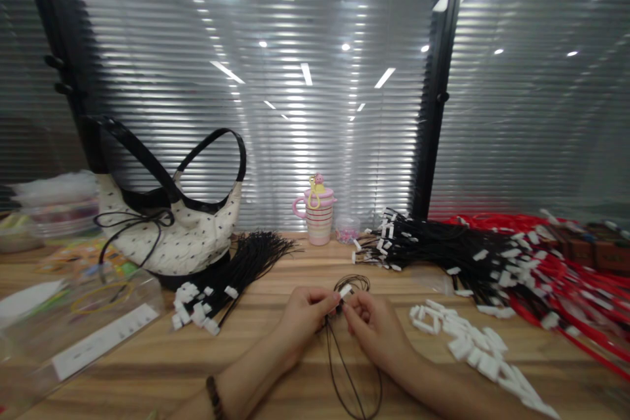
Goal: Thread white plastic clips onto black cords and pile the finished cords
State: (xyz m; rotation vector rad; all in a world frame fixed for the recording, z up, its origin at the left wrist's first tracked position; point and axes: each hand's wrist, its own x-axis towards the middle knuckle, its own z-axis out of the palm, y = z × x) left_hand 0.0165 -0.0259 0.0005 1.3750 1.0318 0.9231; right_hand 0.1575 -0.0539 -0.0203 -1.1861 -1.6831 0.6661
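Note:
Above the wooden table, my left hand (pixel 312 315) and my right hand (pixel 369 323) meet, fingertips pinched. A black cord (pixel 333 351) runs between them, looping above the fingers and hanging down in a long loop below. A small white tag (pixel 346 291) shows at the fingertips, and my right hand's fingers close on it. My left hand grips the cord just beside it. How the tag and cord join is hidden by the fingers. Loose white tags (pixel 487 364) lie in a pile right of my right hand. On the left, a bundle of black cords (pixel 246 269) ends in white tags.
A white bag (pixel 197 236) with black handles stands at the left behind plastic pouches (pixel 142 289). A pink striped mug (pixel 319 220) stands at the back beside a small clear container (pixel 348 230). Black tagged cords (pixel 433 246) and red cords (pixel 581 275) heap up at the right.

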